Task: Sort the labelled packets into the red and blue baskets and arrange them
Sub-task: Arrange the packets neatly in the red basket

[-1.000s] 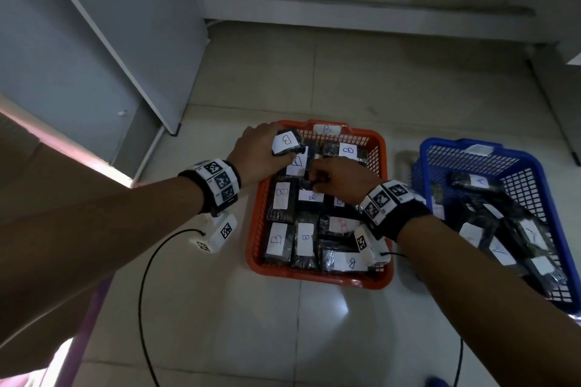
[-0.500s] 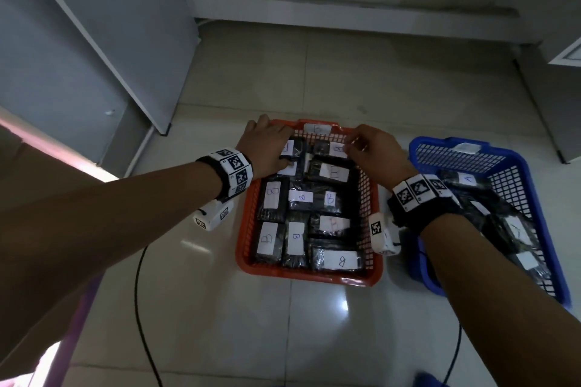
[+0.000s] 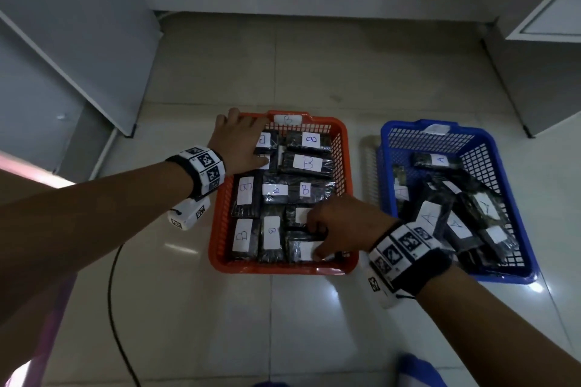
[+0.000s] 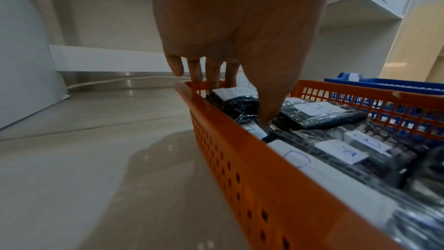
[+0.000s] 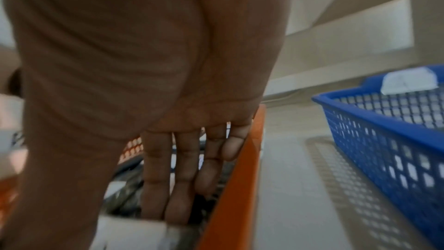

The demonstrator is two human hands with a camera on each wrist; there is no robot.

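While both my hands are down among the packets in the red basket (image 3: 341, 148), the likeliest upset is that one tidy row gets pushed out of line by the other. My right hand (image 3: 341, 225) is working at the near right corner, and if I drag the near packet (image 3: 309, 250) too hard it could ride up over its neighbour or turn label-down, hiding the B. The wrappers look slick, so a packet may slip out sideways rather than slide where I want it. The red basket itself sits on a glossy floor (image 3: 283, 324) and could skate if I lean on it.

My left hand (image 3: 239, 143) is at the far left corner: its fingers (image 4: 211, 71) hang fairly straight over the rim, tips at or just inside it, and the thumb presses down between the corner packet (image 4: 238, 100) and the one beside it. It grips nothing. My right hand's fingers (image 5: 182, 174) lie together and nearly straight, reaching down onto the packets by the basket's right wall, with the thumb across the near packet's white label. Whether that amounts to a pinch I cannot tell; the wrist view is blurred.

The blue basket (image 3: 396, 148) stands just to the right, its A packets (image 3: 440, 160) lying loose and overlapping, not yet arranged.
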